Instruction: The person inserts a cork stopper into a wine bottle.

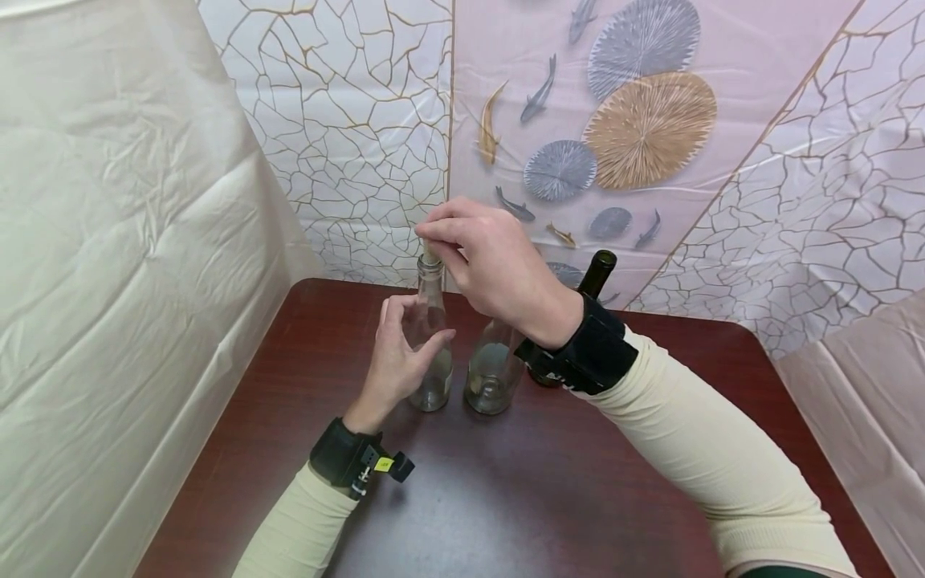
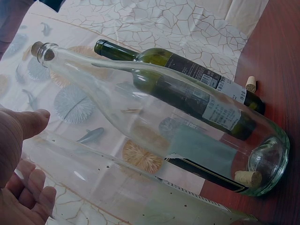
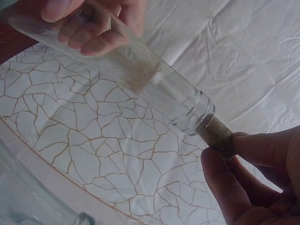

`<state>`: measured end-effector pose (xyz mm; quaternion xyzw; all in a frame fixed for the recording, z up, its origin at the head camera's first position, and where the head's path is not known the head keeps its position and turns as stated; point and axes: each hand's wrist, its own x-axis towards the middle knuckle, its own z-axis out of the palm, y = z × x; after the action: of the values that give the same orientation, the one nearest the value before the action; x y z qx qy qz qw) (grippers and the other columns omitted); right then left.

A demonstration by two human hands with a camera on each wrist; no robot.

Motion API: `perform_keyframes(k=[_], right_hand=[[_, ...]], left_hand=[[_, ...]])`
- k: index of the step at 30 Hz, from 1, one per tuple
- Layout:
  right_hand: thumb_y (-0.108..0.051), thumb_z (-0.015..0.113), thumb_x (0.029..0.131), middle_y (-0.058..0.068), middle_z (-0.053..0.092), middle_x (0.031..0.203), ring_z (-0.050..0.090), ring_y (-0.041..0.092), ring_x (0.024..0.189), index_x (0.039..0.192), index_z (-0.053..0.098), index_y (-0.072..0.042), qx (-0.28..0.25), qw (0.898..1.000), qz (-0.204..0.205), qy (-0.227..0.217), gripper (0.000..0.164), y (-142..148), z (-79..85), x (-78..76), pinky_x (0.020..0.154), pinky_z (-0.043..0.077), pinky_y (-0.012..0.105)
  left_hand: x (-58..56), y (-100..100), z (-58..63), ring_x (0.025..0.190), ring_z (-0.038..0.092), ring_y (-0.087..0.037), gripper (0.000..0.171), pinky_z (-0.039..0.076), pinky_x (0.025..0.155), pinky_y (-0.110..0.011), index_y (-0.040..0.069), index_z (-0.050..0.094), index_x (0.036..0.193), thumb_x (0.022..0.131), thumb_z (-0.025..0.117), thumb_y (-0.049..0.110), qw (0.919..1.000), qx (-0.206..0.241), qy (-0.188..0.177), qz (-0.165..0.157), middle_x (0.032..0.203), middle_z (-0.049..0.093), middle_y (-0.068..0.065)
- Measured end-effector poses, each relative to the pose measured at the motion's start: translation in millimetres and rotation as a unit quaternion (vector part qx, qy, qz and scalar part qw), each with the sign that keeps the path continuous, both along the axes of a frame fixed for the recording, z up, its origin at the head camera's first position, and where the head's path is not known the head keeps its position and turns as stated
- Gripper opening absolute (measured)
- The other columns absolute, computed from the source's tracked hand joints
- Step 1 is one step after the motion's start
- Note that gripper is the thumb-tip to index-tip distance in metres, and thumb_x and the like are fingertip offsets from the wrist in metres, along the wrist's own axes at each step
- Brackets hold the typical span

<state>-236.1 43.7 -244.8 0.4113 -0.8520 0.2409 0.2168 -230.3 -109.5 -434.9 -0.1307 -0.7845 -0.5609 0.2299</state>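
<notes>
My right hand (image 1: pixel 499 269) pinches a cork (image 3: pixel 219 136) between thumb and fingertips. The cork's far end sits in the mouth of the left clear glass bottle (image 3: pixel 194 112), and the rest sticks out. My left hand (image 1: pixel 397 353) curls around the body of this upright bottle, with several fingers showing through the glass in the right wrist view. Just right of it stands a second clear bottle (image 2: pixel 108 103), with a cork (image 2: pixel 35 48) in its mouth. Behind that, a dark green wine bottle (image 2: pixel 154 58) is partly hidden by my right wrist in the head view.
A loose cork (image 2: pixel 251 83) rests on the brown table (image 1: pixel 549 498) beside the green bottle's base. Another cork (image 2: pixel 248 178) shows at the foot of the second clear bottle. Patterned cloth (image 1: pixel 361 160) hangs behind the table, and pale cloth (image 1: pixel 130 241) at the left.
</notes>
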Motion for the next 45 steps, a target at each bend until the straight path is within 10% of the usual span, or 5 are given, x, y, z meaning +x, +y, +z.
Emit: perform_keyframes(k=[31, 45], right_hand=[[-0.008, 0.070, 0.099, 0.010, 0.075, 0.119, 0.073, 0.022, 0.107, 0.124, 0.076, -0.005, 0.012, 1.000, 0.016, 0.013, 0.025, 0.5, -13.4, -1.8, 0.096, 0.059, 0.036], [-0.013, 0.075, 0.096, 0.005, 0.075, 0.101, 0.071, 0.020, 0.095, 0.103, 0.079, -0.009, 0.065, 0.998, -0.013, 0.003, 0.009, -1.8, 11.3, -0.4, 0.089, 0.055, 0.038]], left_hand=[[0.0, -1.0, -0.5, 0.108, 0.050, -0.027, 0.054, 0.042, 0.092, -0.037, 0.006, 0.052, 0.125, 0.088, 0.086, 0.022, 0.9999, -0.010, -0.003, -0.004, 0.121, 0.050, -0.015], [0.5, 0.2, -0.9, 0.109, 0.051, -0.026, 0.053, 0.042, 0.092, -0.038, 0.005, 0.052, 0.125, 0.088, 0.086, 0.022, 0.9999, -0.010, -0.003, -0.002, 0.120, 0.050, -0.014]])
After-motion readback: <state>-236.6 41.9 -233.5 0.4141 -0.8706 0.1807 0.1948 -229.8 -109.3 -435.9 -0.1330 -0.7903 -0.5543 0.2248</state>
